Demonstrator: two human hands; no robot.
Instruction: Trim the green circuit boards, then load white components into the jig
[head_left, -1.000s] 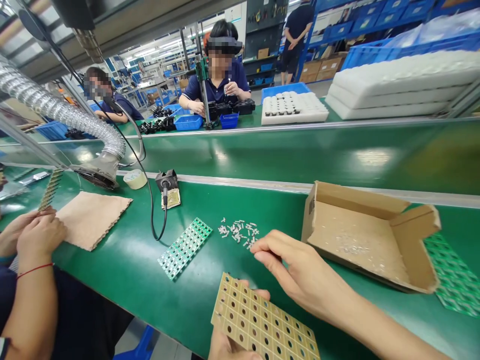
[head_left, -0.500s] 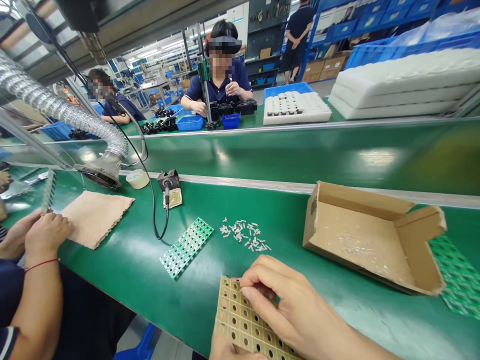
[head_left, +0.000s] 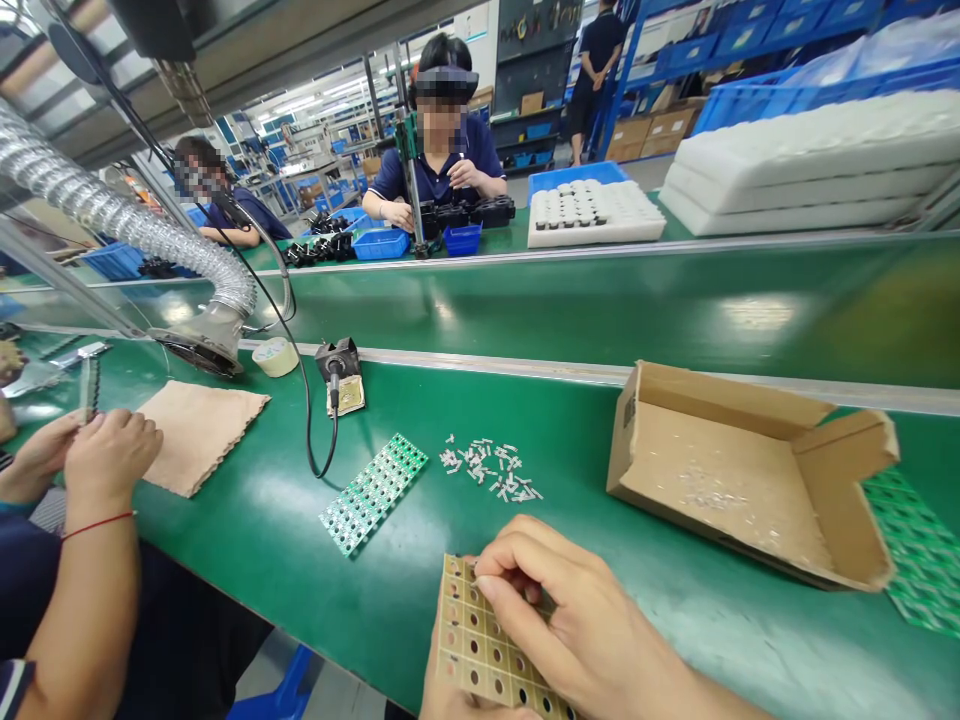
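A tan panel with rows of round holes [head_left: 474,640], which looks like the bare side of a circuit board panel, is tilted up at the bottom middle. My left hand [head_left: 450,700] grips it from below and is mostly hidden behind it. Over the panel's upper edge, my right hand [head_left: 570,610] has thumb and forefinger pinched together against the surface. Whatever sits between those fingertips is too small or hidden to make out. Beyond my hands lies a loose pile of small clear-white pieces [head_left: 487,468]. A green circuit board panel [head_left: 375,494] lies flat to its left.
An open cardboard box [head_left: 720,500] with small clear pieces stands right, beside more green panels [head_left: 919,550]. A corded tool holder [head_left: 339,365], tape roll [head_left: 275,357] and brown cloth [head_left: 202,435] are left. A co-worker's hands [head_left: 105,450] work at far left; another person sits opposite.
My right fingertips have shifted slightly left along the panel's upper edge, and the panel has tilted a little. At left, the co-worker's hands and held strip have moved slightly.
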